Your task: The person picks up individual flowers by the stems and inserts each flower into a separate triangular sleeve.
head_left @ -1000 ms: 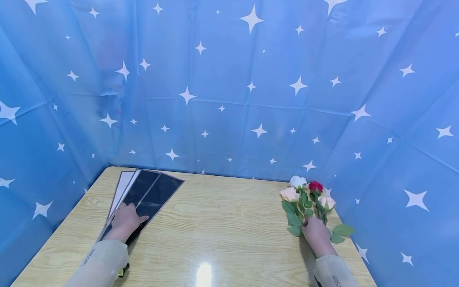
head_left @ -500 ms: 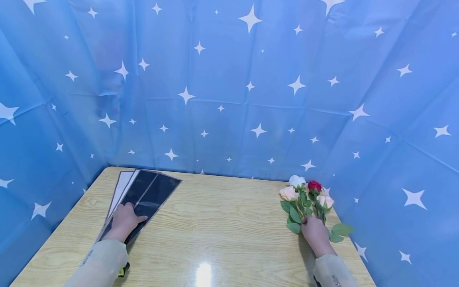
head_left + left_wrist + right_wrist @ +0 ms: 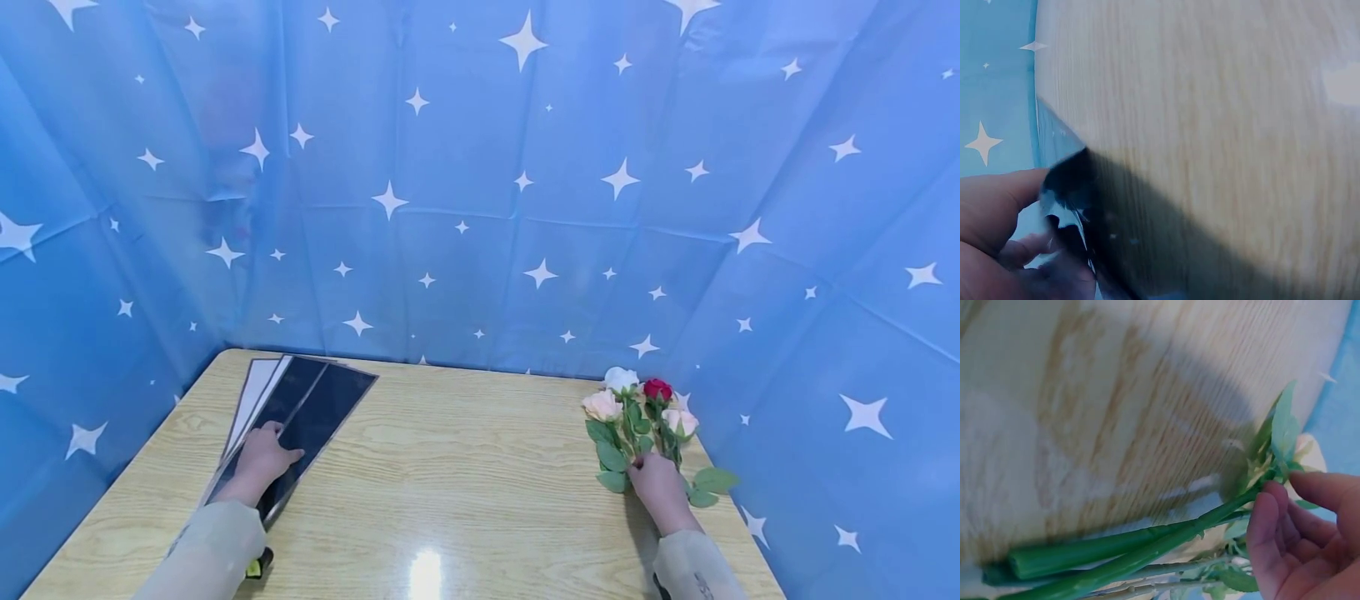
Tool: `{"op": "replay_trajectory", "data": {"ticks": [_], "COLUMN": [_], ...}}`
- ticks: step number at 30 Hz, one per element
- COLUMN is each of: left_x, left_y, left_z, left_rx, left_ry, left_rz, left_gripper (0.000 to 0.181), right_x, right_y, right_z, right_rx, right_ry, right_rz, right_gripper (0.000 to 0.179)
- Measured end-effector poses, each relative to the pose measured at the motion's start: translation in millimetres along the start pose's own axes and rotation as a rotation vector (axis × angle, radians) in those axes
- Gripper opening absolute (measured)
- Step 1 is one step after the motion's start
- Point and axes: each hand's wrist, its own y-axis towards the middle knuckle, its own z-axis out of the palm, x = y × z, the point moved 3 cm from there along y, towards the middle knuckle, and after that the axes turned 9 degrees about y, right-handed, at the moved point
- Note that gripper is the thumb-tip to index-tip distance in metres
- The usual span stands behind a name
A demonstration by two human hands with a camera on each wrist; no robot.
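Observation:
On the left of the table, my left hand (image 3: 264, 458) pinches the top black plastic flower sleeve (image 3: 330, 400), which lies over white ones (image 3: 253, 392) in a fanned stack. Seen from the left wrist, the thumb (image 3: 1013, 187) is at the sleeve's curled edge (image 3: 1069, 172), with fingers partly behind the film. At the far right my right hand (image 3: 660, 492) pinches a green stem (image 3: 1166, 537) between thumb and fingertips, just below the leaves. The artificial roses lie there with white (image 3: 621, 379), red (image 3: 657, 389) and pale pink (image 3: 602, 406) heads pointing to the back.
The wood-grain table (image 3: 450, 467) spreads between the two hands. A blue curtain with white stars (image 3: 465, 167) hangs along its back and sides. A small black and yellow item (image 3: 258, 567) shows by the left cuff.
The top black sleeve has shifted slightly left, and its near edge is lifted a little with my left hand. My right hand stays at the roses with hardly any movement.

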Motion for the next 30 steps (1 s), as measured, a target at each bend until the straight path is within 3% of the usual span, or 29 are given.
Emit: {"op": "replay_trajectory", "data": {"ticks": [5,13,17,20,23,26,30], "left_x": [-0.6,-5.2,-8.2,-13.1,-21.8,-30.9,-43.0], "left_y": [0.8,3.8,3.9,5.0,5.0,3.7,0.2], "left_z": [-1.7,-8.4,-13.7,-16.4,-17.9,-18.4,-21.3], "left_rx": [-0.026,-0.14,-0.236,-0.27,-0.249,-0.181,-0.121], "left_ry": [-0.073,-0.261,-0.33,-0.382,-0.474,-0.603,-0.759], "left_rz": [0.018,0.008,0.035,0.04,0.029,0.008,-0.007], "left_gripper": [0.059,0.062,0.045,0.036,0.035,0.039,0.05], "right_x": [-2.2,-9.1,-6.4,0.3,9.5,19.6,32.8], "right_y": [2.5,8.5,9.8,10.1,8.6,4.9,-0.7], "right_z": [1.0,2.0,0.1,-2.8,-7.0,-11.0,-12.8], "right_rx": [0.008,-0.034,-0.04,-0.035,-0.025,-0.022,-0.031], "right_ry": [0.021,0.035,0.076,0.103,0.118,0.135,0.177], "right_rz": [0.011,-0.003,0.002,-0.001,-0.006,-0.026,-0.066], "right_gripper": [0.023,0.031,0.032,0.036,0.032,0.021,0.026]}}
